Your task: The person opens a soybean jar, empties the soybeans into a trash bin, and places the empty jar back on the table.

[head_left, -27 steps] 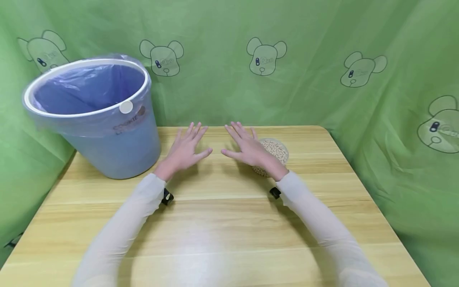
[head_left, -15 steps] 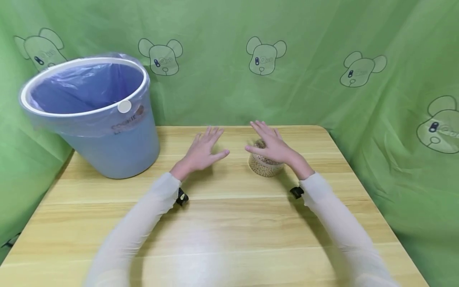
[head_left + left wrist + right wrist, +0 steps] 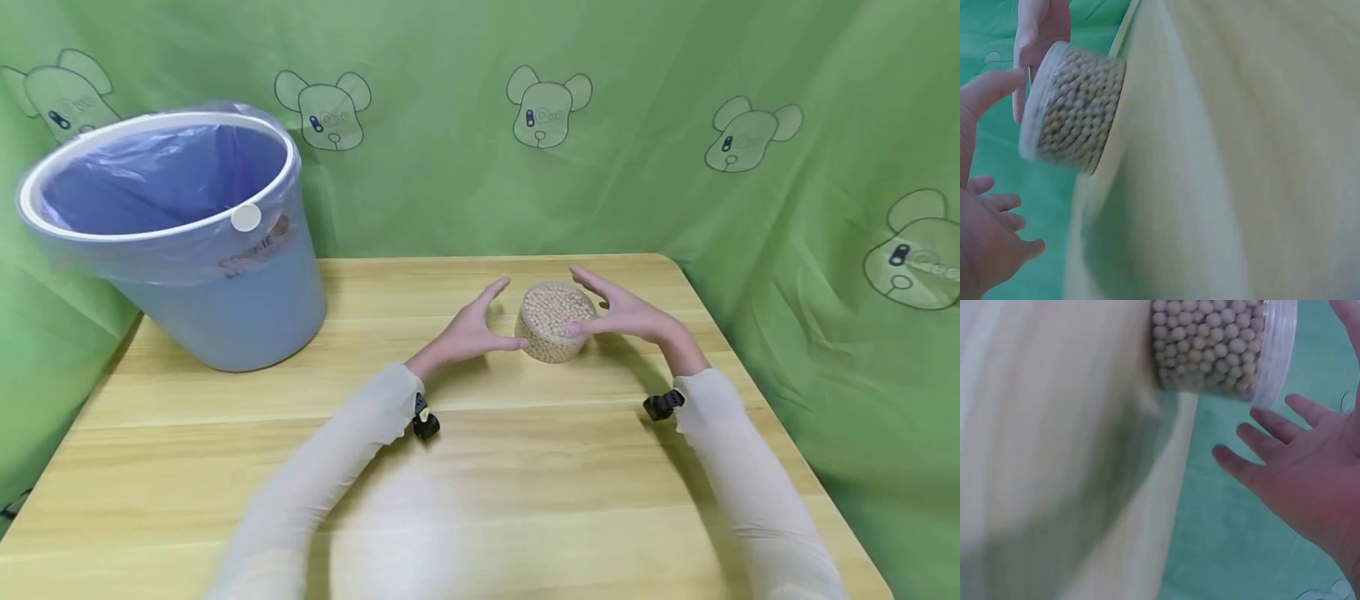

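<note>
A jar of beans is standing on the table. The left hand and right hand are flanking it with fingers straight, thumbs at its sides. A lined bin is sitting well apart at the left.

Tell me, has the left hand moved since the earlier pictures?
Yes. The left hand moved right, away from the blue bin, up beside the bean jar.
</note>
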